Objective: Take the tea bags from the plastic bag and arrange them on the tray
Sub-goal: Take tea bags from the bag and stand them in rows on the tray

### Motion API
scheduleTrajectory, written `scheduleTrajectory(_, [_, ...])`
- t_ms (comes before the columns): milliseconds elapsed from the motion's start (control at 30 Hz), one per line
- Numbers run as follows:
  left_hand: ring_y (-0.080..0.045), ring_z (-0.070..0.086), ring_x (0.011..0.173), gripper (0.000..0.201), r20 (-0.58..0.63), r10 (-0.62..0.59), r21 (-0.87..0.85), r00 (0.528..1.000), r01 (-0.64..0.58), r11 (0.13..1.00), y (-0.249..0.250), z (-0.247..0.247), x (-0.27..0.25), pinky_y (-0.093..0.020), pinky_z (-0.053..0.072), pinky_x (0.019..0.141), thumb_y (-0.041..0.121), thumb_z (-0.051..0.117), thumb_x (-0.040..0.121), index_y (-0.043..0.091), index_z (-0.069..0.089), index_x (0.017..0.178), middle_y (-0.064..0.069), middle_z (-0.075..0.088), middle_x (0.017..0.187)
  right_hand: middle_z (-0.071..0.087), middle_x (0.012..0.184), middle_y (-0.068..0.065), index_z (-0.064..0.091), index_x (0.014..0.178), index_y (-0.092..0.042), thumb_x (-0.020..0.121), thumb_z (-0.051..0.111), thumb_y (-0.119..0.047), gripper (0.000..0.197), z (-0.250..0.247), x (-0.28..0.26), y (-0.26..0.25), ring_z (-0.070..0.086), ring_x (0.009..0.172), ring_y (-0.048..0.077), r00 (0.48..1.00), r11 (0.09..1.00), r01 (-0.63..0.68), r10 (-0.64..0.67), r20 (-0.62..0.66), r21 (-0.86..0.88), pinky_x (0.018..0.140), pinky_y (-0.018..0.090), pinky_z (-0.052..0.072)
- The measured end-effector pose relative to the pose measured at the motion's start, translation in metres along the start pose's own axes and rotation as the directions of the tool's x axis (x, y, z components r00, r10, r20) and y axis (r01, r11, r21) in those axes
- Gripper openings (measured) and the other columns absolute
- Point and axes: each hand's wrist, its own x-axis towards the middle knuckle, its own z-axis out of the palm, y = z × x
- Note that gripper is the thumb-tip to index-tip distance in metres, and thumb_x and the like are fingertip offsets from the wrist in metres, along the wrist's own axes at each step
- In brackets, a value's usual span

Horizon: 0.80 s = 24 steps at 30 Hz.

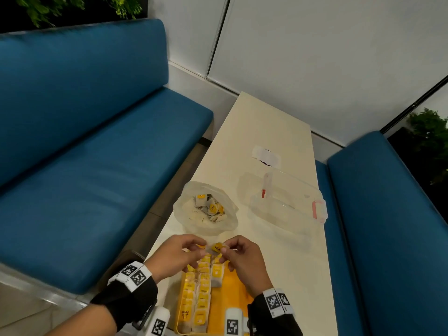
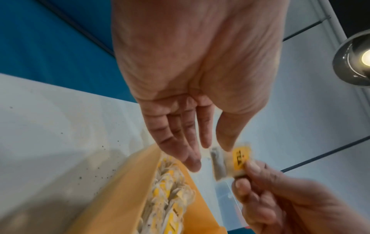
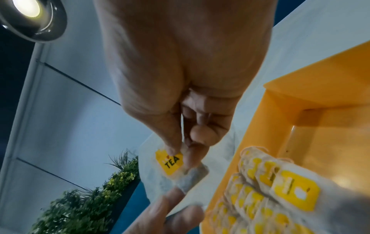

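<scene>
Both hands up over the far end of the yellow tray (image 1: pixel 232 287), sharing one tea bag (image 1: pixel 216 247) between them. Right hand (image 1: pixel 242 260) pinching it by the yellow TEA tag, thumb and forefinger clamped on the tag edge, clear as day in the right wrist view (image 3: pixel 172 163). Left hand (image 1: pixel 179 255) at the other side of the same bag, thumb and forefinger tips closing on the paper pouch, other fingers loosely extended; looks like a light pinch in the left wrist view (image 2: pixel 218 164), though blurry there so can't swear how firm.

Tray sitting on the cream worktop (image 1: pixel 274 132) at the near edge, already filled along its left side with two neat rows of tea bags (image 1: pixel 197 294), yellow tags up, plus one more bag starting a third row near the top. Right half of the tray bare yellow.

Plastic bag (image 1: pixel 206 209) just beyond the hands, mouth open and rolled back, a jumble of tea bags down inside. Clear plastic container (image 1: pixel 288 202) with pink latches off to the right of it, near but not touching. Small white packet (image 1: pixel 266 156) further back on the worktop. Blue bench seats (image 1: pixel 97 141) either side
</scene>
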Motion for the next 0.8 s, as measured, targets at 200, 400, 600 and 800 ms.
scheduleTrajectory(200, [-0.018,0.073,0.063,0.034,-0.216,-0.067,0.116,0.974,0.094,0.989,-0.025,-0.013,0.003,-0.023,0.054,0.051,0.032,0.077,0.089,0.028,0.063,0.12,-0.006,0.073,0.079,0.068,0.062,0.006,0.058,0.087,0.0,0.092,0.06,0.006,0.009,-0.017,-0.004,0.025,0.068,0.059,0.017,0.988,0.985,-0.133,0.14,0.06,-0.106,0.049,0.025,0.05])
scheduleTrajectory(400, [-0.023,0.073,0.062,0.063,-0.127,-0.123,0.127,0.984,0.139,0.982,-0.043,-0.007,0.001,-0.033,0.062,0.059,0.026,0.084,0.082,0.03,0.053,0.136,-0.008,0.074,0.073,0.068,0.069,0.01,0.057,0.09,-0.006,0.093,0.059,-0.002,0.006,-0.017,-0.012,0.038,0.065,0.051,0.01,0.958,0.933,-0.238,0.271,0.094,-0.269,0.047,0.023,0.049])
scheduleTrajectory(600, [-0.022,0.074,0.065,0.062,-0.08,-0.117,0.095,0.99,0.125,0.988,-0.043,-0.004,0.003,-0.031,0.061,0.059,0.017,0.08,0.085,0.026,0.054,0.141,-0.008,0.075,0.075,0.069,0.068,0.014,0.056,0.087,-0.013,0.092,0.059,-0.004,0.011,-0.008,-0.011,0.051,0.057,0.04,0.012,0.904,0.861,-0.326,0.405,0.138,-0.39,0.047,0.024,0.046])
scheduleTrajectory(800, [-0.02,0.075,0.068,0.058,-0.05,-0.122,0.115,0.991,0.127,0.985,-0.041,-0.007,0.002,-0.029,0.061,0.059,0.017,0.078,0.087,0.027,0.056,0.14,-0.007,0.077,0.078,0.065,0.069,0.011,0.053,0.088,-0.011,0.092,0.058,0.0,0.013,0.009,-0.004,0.065,0.066,0.049,0.017,0.885,0.848,-0.402,0.457,0.092,-0.344,0.044,0.026,0.049])
